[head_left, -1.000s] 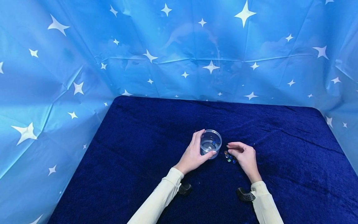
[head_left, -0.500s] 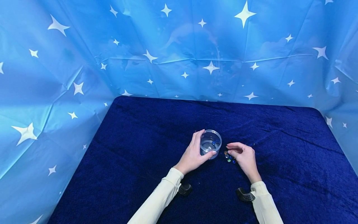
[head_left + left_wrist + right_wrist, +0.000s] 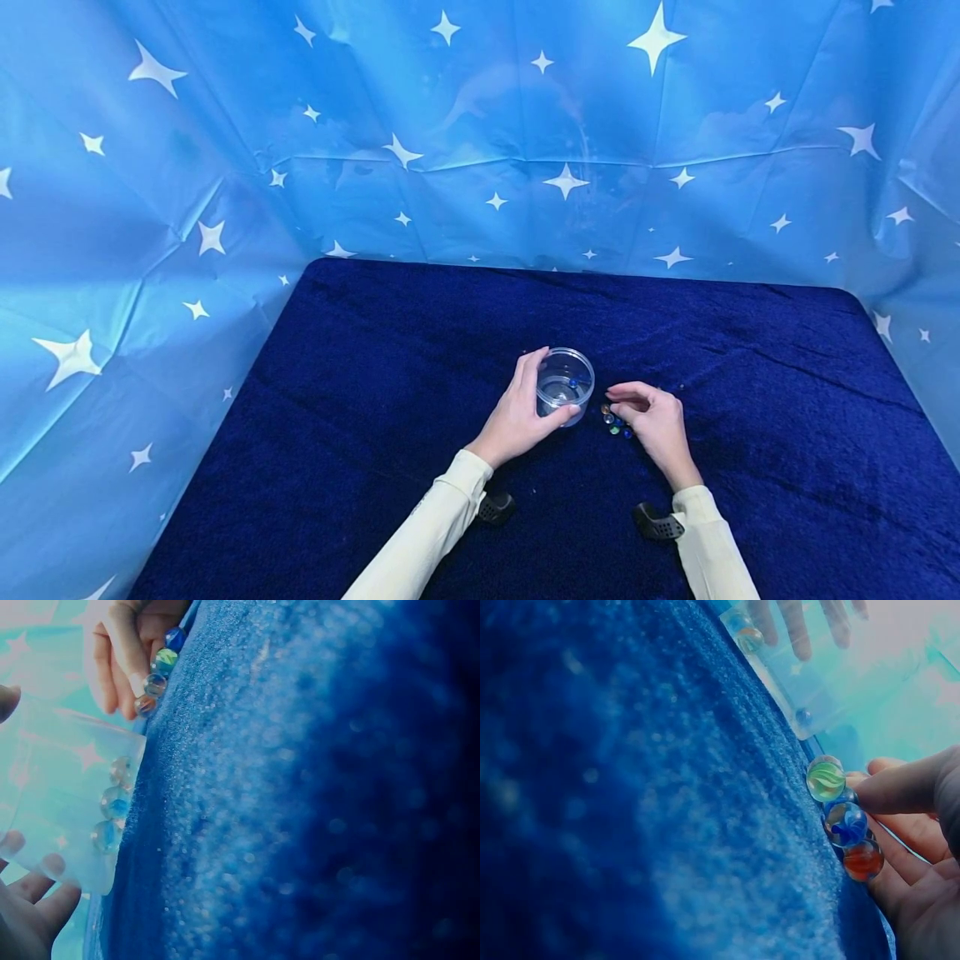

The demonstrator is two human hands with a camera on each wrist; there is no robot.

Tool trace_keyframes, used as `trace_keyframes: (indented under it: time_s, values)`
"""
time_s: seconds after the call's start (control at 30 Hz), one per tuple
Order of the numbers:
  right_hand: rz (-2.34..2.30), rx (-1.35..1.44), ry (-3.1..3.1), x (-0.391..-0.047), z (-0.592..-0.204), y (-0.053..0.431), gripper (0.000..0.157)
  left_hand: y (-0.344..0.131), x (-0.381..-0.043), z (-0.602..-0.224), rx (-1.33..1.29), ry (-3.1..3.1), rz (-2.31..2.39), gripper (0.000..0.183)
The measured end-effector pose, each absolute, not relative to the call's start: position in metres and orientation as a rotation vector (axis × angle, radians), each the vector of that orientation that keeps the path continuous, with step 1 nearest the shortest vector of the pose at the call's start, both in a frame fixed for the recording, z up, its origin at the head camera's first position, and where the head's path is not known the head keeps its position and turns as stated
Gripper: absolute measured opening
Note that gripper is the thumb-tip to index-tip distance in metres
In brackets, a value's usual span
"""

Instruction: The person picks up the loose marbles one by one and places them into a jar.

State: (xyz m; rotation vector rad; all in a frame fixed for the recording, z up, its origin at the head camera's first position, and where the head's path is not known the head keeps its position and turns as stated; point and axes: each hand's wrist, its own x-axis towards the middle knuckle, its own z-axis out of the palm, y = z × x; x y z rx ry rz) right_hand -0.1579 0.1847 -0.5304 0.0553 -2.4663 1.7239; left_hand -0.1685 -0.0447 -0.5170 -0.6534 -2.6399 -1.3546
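In the head view my left hand (image 3: 517,417) grips a clear round plastic jar (image 3: 587,402) that stands upright on the cloth, thumb in front and fingers behind. A blue marble (image 3: 573,382) lies inside, and the left wrist view shows further marbles (image 3: 115,802) through the wall. To the jar's right, my right hand (image 3: 660,425) is over a small heap of glass marbles (image 3: 615,430), thumb and forefinger slightly apart. From the right wrist, green (image 3: 826,780), blue (image 3: 845,824) and orange (image 3: 863,860) marbles lie by my thumb. No marble shows plainly between the fingertips.
Dark blue plush cloth (image 3: 375,375) covers the table. A light blue curtain (image 3: 487,108) with white stars hangs behind it and along the sides. A black strap piece (image 3: 658,523) sits at my right wrist, and another (image 3: 497,507) at my left.
Almost nothing differs. My right hand has shifted very slightly to the left over the marbles; my left hand and the jar stay where they were.
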Motion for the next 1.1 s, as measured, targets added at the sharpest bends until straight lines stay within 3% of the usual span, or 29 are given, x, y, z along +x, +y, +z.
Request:
trace_keyframes:
  time_s: [1.1]
  values:
    - [1.546, 0.193, -2.515, -0.1608, -0.5312, 0.1869, 0.015, -0.0449, -0.1686, -0.5171, -0.652, -2.639, -1.370, 0.091]
